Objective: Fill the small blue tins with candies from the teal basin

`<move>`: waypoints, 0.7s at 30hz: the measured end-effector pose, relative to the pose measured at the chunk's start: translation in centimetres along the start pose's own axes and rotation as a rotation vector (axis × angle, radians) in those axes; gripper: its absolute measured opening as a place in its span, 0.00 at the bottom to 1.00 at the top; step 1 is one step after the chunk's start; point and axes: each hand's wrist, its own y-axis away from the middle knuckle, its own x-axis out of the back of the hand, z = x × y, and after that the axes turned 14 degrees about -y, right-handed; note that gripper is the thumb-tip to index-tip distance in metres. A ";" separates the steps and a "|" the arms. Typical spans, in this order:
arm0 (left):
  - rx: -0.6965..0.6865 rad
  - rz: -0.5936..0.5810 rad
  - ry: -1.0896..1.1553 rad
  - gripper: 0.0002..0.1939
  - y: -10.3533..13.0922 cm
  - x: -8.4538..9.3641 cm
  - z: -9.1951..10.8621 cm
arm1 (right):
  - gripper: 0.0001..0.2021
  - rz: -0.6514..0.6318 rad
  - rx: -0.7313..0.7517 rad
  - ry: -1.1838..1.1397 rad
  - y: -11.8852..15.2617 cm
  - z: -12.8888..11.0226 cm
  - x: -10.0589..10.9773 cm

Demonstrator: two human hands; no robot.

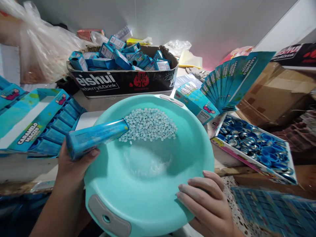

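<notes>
My left hand (76, 164) is closed around a blue printed candy tin (95, 137), tilted over the left rim of a turquoise basin (190, 161). The tin's far end, rimmed in dark blue, reaches the small pale blue candies (150, 123) heaped in the basin's far half. Whitish powder dusts the bottom nearer me. On the right, my right hand (207, 200) grips the basin's near right rim, its fingers over the inside and its thumb hidden. The tin's opening faces away from me, so its inside is hidden.
Behind the basin, a black cardboard tray (153, 82) holds several blue tins. Display boxes of tins (49, 121) stand left. A teal carton (197, 102) and fanned flat cartons (229, 79) stand right, beside a box of blue-and-silver caps (256, 148). Brown cardboard boxes (278, 95) lie farther right.
</notes>
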 end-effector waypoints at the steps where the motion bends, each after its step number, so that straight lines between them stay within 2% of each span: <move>1: -0.027 -0.029 0.017 0.28 0.2 0.1 0.5 | 0.12 0.000 0.006 0.004 0.3 -0.1 0.0; 5: -0.155 -0.119 0.060 0.27 0.6 0.5 1.7 | 0.15 0.018 0.033 0.022 1.1 -0.3 -0.1; 9: -0.242 -0.167 0.044 0.26 0.8 1.4 1.1 | 0.16 0.014 0.039 0.046 1.6 -0.4 -0.1; 14: -0.279 -0.224 -0.002 0.27 0.9 2.6 -0.1 | 0.17 0.010 0.060 0.081 2.0 -0.5 -0.2; 21: -0.279 -0.218 -0.005 0.26 1.4 2.5 1.2 | 0.18 0.035 0.061 0.095 2.7 -0.8 -0.3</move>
